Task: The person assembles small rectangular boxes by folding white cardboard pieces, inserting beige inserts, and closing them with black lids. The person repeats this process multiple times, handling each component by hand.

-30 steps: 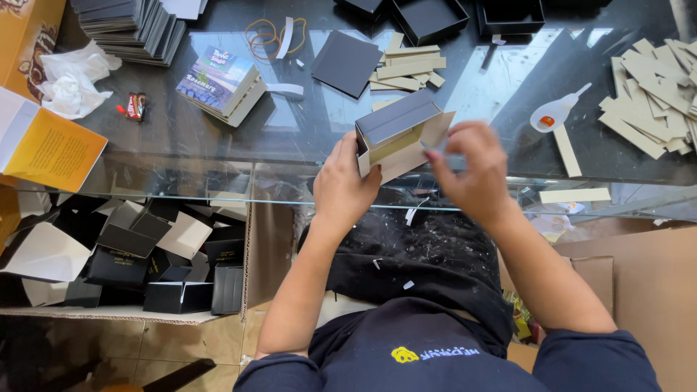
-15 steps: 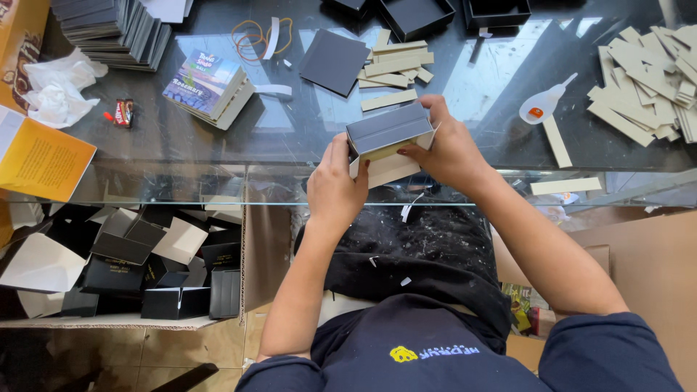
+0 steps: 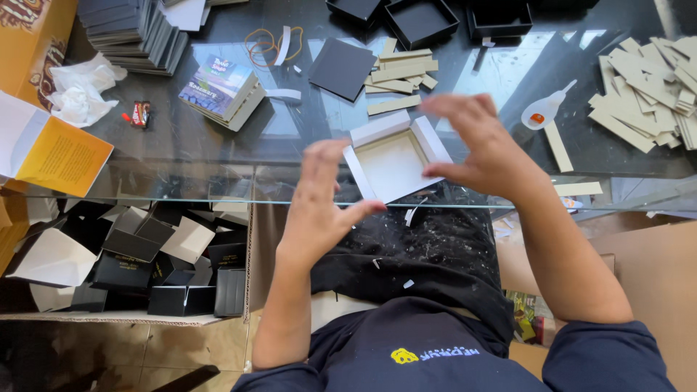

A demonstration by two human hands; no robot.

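Note:
A shallow square box tray (image 3: 392,163) with a pale cardboard inside and white folded walls lies open side up at the near edge of the glass table (image 3: 218,156). My right hand (image 3: 483,149) curls over its right wall, thumb against the lower right corner. My left hand (image 3: 319,199) is just left of the tray, fingers spread and upright. Its thumb reaches toward the tray's near corner and holds nothing. Both hands are motion-blurred.
Cardboard strips (image 3: 399,76) and a dark square sheet (image 3: 341,67) lie behind the tray. More strips (image 3: 646,76) are piled at right, beside a glue bottle (image 3: 544,112). Black box trays (image 3: 421,18) stand at the back. A carton of finished black boxes (image 3: 145,254) sits under the table at left.
The box was held dark side up between both hands. Now it is turned open side up, lower on the table, and my left hand has come off it with fingers spread.

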